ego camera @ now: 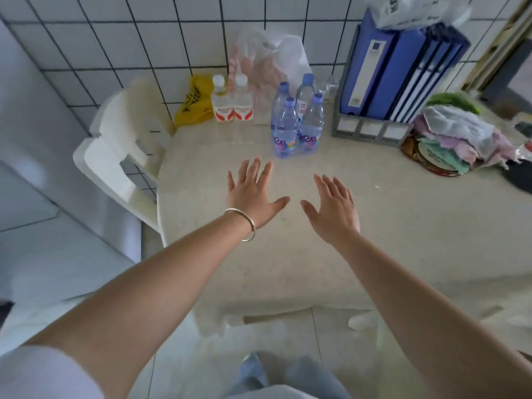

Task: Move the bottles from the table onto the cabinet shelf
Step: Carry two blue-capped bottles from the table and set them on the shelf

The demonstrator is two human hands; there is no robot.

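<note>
Tiled corner, pale desk: four blue-cap bottles and two white-cap bottles stand near its back edge, likely full, heavy, slick, so grab mid-body; left hand and right hand hover splayed, empty.

Bottles on table, binders right, chair left
</note>
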